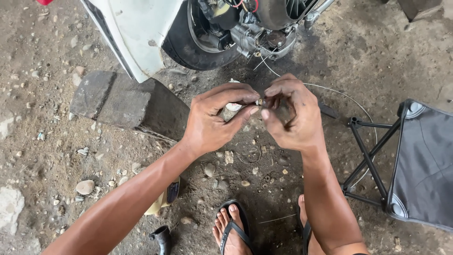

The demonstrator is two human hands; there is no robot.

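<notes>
My left hand (218,118) and my right hand (292,115) meet in the middle of the view, fingertips pinched together on a small metal fitting (259,101). A thin steel cable (349,99) curves from the hands out to the right and back toward the motorcycle engine (264,28) at the top. My right hand is curled around the cable end; the fitting is mostly hidden by my fingers.
A white motorcycle panel (137,33) and black tyre (188,47) sit at the top. A stone block (118,101) lies left on gravelly ground. A folding stool (420,165) stands right. A yellow bottle (165,196) and black rubber piece (163,238) lie near my sandalled feet (231,231).
</notes>
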